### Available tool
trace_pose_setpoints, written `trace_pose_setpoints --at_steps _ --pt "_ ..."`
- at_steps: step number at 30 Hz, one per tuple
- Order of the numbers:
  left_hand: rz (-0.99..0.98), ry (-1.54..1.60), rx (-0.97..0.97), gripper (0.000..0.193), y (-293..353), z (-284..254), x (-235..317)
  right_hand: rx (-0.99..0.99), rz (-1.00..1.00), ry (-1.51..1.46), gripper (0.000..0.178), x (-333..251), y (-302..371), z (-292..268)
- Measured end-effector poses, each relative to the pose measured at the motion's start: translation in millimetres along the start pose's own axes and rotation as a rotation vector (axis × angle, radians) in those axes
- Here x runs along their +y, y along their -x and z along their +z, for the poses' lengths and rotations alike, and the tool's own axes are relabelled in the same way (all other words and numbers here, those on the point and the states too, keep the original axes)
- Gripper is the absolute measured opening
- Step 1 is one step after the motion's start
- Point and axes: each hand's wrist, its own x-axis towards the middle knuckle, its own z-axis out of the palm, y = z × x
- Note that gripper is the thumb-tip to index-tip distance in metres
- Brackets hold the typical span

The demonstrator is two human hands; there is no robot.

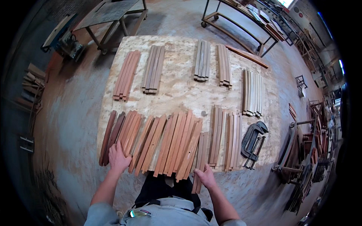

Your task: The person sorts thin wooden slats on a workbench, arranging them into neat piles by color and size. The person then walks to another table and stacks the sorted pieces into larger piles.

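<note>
My left hand lies with fingers and thumb spread over the near ends of reddish-brown wooden strips, beside two darker strips at the left. With my right hand I grip a pair of narrow brown strips near their lower ends, which stick out past the table's near edge. Between my hands, a loose row of lighter orange-brown strips fans out, several ends overhanging the edge. Further right are two more groups, brown strips and paler strips.
The strips lie on a blotchy plywood tabletop. Sorted bundles stand along its far side: reddish, grey-brown, grey, tan and pale. Dark clamps rest at the right edge. Beyond is a wheeled metal rack.
</note>
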Motion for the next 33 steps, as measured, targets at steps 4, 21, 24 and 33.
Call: trace_pose_setpoints --at_steps 4,21,24,33 --pt "-0.003 0.213 0.094 0.084 6.3 8.1 -6.8 0.024 0.028 -0.014 0.036 -9.1 4.4 3.2" --pt "0.182 0.356 0.175 0.077 -208.4 -8.7 256.9 0.054 -0.005 0.069 0.044 29.1 -9.1 -5.7" --pt "0.138 0.255 0.163 0.077 -246.9 -0.9 295.6 0.083 -0.003 0.116 0.047 44.9 -12.8 -8.5" --pt "0.137 0.032 0.221 0.083 -285.5 57.2 331.6 0.070 0.051 0.097 0.040 17.7 -5.5 -6.2"
